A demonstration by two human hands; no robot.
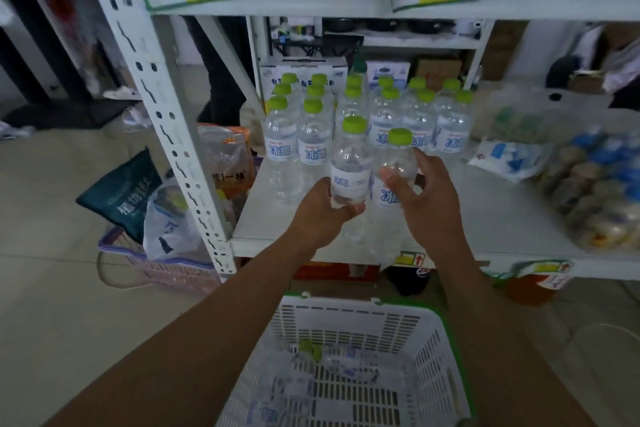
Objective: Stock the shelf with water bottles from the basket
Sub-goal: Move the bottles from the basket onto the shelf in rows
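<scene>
Clear ribbed plastic, lime-green screw caps, white-and-blue labels: two bottles are being held upright and touching over the near part of the shelf (485,211). Left hand (322,211) is gripping the left bottle (349,163) low, fingers curled round its base. Right hand (429,198) is wrapping the right bottle (394,170) at label height, thumb lying across the front.

Stocked bottles (381,114) are standing in rows at the far side of the smooth white board, in two blocks with a narrow gap between them. Bare board is showing near-left of the hands and to their right. Soft bagged goods (588,184) are taking up the right end. White perforated steel post (166,114) is bounding the left edge.

White slotted basket (408,333), green-rimmed, is sitting near, below the shelf lip, with spare bottles (329,360) lying flat in its bottom. Pale floor is running off to the left, where a pink basket (166,270) of bags is sitting beside the post.
</scene>
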